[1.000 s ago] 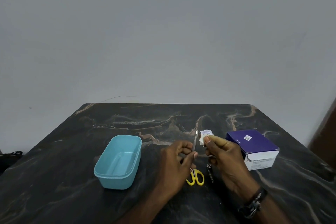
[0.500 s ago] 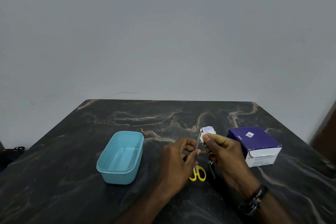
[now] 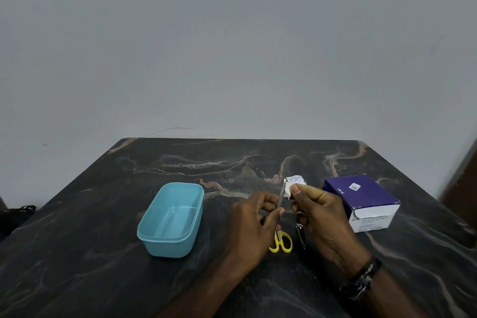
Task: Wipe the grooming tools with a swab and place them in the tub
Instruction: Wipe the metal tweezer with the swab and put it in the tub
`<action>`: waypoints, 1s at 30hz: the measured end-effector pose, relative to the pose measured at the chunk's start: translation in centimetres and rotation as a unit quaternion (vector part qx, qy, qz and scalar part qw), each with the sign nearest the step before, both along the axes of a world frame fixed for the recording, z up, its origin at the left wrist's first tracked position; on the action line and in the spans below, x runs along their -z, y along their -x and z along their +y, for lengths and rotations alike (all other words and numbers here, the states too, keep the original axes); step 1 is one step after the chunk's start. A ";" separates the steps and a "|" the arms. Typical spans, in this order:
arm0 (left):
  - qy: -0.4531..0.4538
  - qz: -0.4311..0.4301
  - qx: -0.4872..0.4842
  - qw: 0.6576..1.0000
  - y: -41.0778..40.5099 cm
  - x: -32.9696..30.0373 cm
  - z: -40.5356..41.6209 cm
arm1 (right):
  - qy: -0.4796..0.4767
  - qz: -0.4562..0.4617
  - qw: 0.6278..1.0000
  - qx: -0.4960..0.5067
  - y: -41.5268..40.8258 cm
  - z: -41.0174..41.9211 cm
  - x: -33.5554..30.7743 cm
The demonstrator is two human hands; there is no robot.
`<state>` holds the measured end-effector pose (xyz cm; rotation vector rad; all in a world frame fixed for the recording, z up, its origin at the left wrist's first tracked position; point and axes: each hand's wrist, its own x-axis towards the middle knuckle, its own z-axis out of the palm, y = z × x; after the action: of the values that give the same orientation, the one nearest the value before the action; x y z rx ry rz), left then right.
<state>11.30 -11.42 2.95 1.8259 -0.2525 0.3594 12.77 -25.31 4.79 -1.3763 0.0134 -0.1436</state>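
My left hand (image 3: 254, 224) pinches the lower end of a thin metal nail file (image 3: 281, 194), which stands nearly upright above the table. My right hand (image 3: 318, 214) holds a white swab with its torn wrapper (image 3: 293, 184) pressed against the file's upper part. Yellow-handled scissors (image 3: 281, 243) lie on the table under my hands, partly hidden by the left one. A metal nail clipper (image 3: 300, 235) lies just right of the scissors. The light blue tub (image 3: 170, 218) stands to the left of my hands, with nothing inside.
A purple and white swab box (image 3: 361, 201) stands at the right of the dark marble table (image 3: 77, 253). A dark strap lies off the table's left edge. A grey wall rises behind the table's far edge.
Both hands stay together at the centre with the file and swab; the swab sits at the file's upper part. The view has tilted slightly, shifting the table a little upward in frame.
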 end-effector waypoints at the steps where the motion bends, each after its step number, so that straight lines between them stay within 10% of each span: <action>1: -0.001 -0.001 0.002 1.000 0.1 0.0 0.0 | 0.000 -0.001 1.000 0.000 0.0 0.0 0.0; 30: -0.033 -0.039 0.021 0.998 0.2 0.4 0.2 | 0.173 -0.113 0.979 0.003 0.0 0.0 0.7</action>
<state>11.10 -11.25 2.59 1.8703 -0.3594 0.3980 12.81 -25.30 4.06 -1.6992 -0.2055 -0.3175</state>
